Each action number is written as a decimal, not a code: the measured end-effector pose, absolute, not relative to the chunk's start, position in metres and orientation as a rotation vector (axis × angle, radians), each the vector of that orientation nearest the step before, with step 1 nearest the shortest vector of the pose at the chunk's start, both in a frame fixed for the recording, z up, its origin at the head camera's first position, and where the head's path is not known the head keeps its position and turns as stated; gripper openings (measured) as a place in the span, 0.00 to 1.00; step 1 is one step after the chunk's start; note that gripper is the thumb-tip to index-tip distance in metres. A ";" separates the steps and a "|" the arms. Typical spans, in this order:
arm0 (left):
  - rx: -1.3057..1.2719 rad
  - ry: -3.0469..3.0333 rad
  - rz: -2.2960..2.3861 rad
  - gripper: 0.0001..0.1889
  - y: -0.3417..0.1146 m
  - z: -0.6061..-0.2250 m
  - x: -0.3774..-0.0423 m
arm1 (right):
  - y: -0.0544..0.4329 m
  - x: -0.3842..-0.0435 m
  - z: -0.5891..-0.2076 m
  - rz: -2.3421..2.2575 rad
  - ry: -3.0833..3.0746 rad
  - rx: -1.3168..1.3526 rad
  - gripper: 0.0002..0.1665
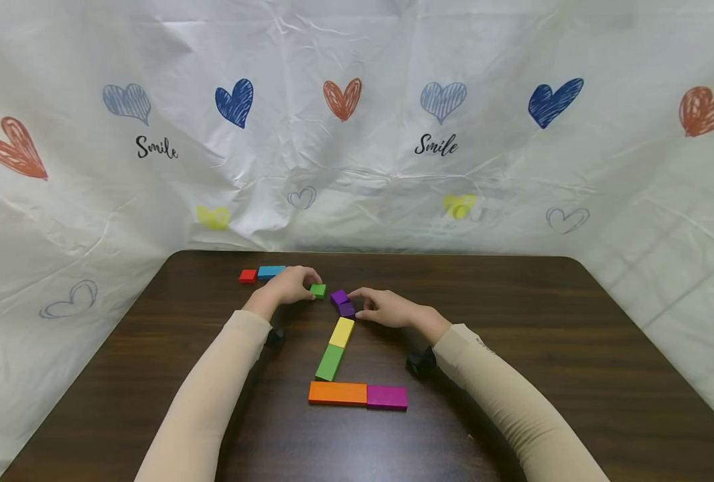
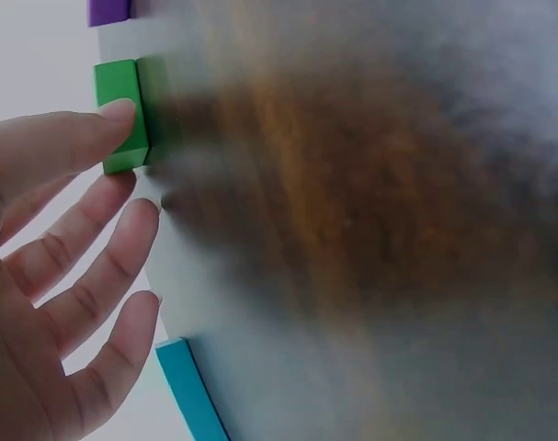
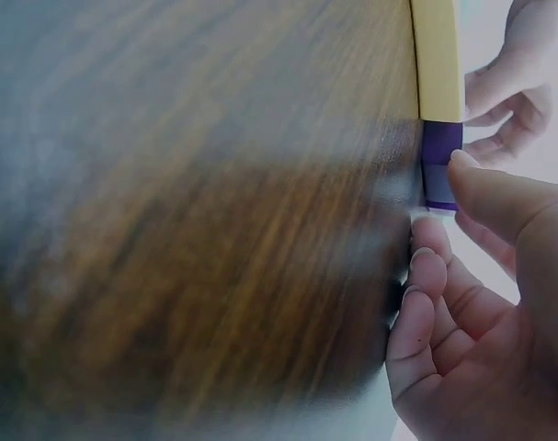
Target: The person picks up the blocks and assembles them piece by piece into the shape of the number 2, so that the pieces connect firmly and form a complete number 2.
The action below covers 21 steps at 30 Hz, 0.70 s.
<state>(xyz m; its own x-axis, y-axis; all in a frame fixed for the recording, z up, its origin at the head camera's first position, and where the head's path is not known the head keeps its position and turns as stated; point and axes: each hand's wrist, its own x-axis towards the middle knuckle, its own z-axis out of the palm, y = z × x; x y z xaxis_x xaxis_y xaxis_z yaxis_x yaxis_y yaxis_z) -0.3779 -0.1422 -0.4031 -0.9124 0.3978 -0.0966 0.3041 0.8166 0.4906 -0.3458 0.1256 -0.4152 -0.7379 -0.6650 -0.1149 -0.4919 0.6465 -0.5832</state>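
My left hand [image 1: 291,284] pinches a small green block [image 1: 317,291] between thumb and fingers at the far part of the table. In the left wrist view the thumb lies on the face of this green block [image 2: 122,115], and the other fingers are spread. Close to its right, two purple blocks [image 1: 342,303] sit against each other, slightly askew. My right hand [image 1: 387,308] holds the nearer purple block [image 3: 440,165] at its right side with thumb and index finger. The other fingers curl near the tabletop. A yellow block [image 1: 341,333] stands just in front of the purple pair.
A longer green block [image 1: 329,363] continues the slanted line from the yellow one. Nearer me, an orange block [image 1: 337,393] and a magenta block [image 1: 387,397] lie end to end. Red [image 1: 248,276] and blue [image 1: 270,272] blocks lie far left. A white printed curtain [image 1: 357,221] hangs behind the table.
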 end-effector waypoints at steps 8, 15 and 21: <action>0.574 2.814 0.703 0.15 -0.140 -0.407 -0.375 | 0.125 -0.346 -0.416 -0.775 2.558 -0.906 0.27; 0.593 2.820 0.700 0.15 -0.135 -0.408 -0.377 | 0.126 -0.345 -0.415 -0.791 2.543 -0.911 0.28; 0.589 2.828 0.700 0.15 -0.133 -0.409 -0.378 | 0.126 -0.347 -0.418 -0.793 2.548 -0.910 0.28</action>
